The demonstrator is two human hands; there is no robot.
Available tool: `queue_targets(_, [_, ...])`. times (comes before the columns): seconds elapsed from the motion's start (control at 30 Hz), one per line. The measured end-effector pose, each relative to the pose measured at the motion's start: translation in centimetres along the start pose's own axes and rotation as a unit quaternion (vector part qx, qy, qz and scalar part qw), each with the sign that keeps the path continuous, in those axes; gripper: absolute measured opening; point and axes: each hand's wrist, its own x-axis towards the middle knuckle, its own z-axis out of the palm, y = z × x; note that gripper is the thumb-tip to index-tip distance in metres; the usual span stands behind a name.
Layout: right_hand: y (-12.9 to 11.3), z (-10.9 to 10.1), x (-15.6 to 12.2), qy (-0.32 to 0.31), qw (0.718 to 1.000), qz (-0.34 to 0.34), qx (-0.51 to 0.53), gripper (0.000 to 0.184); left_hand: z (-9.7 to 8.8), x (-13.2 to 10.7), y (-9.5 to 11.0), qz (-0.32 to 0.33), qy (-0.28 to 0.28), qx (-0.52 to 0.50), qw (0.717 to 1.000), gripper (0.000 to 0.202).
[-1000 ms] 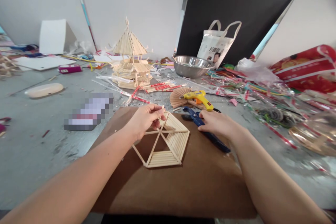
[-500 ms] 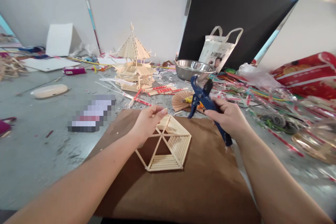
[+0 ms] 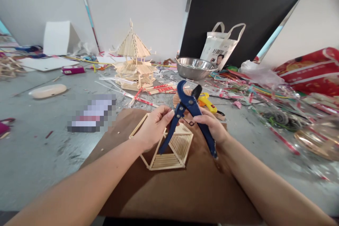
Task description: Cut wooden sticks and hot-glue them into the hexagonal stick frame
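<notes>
My right hand (image 3: 214,124) grips one handle of a blue pipe cutter (image 3: 194,107), whose handles and jaws are spread apart. The cutter's other handle hangs over a hexagonal frame (image 3: 168,161) of pale wooden sticks. That frame has spokes meeting in the middle, and some of its sections are filled with rows of sticks. Above its far left part, my left hand (image 3: 156,127) is closed in a pinch, thumb tip close beside the cutter. What those fingers hold, if anything, is hidden. The frame lies on a brown board (image 3: 159,194).
Behind the board are a stick-built pagoda (image 3: 134,63), red-wrapped stick bundles (image 3: 161,89), a yellow glue gun (image 3: 208,102) and a metal basin (image 3: 194,70). A blurred-out phone (image 3: 92,113) lies left. Plastic wrappers and cords (image 3: 278,116) clutter the right.
My right hand has brought the pipe cutter left and down to my left hand, and its handles are now wider apart. My left hand has shifted slightly right. The glue gun is more exposed.
</notes>
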Motion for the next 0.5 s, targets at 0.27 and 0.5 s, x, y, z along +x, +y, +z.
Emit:
queue_targets(0.27, [0.0,0.3,0.2,0.068,0.997,-0.030,0.028,0.026,-0.1,-0.3,0.4,0.028,0.059,0.135,0.989,0.025])
queue_targets(0.5, [0.3,1.4,-0.1,0.007,0.992,0.010,0.127,0.042,1.1,-0.5,-0.5,0.045,0.060,0.098,0.992,0.024])
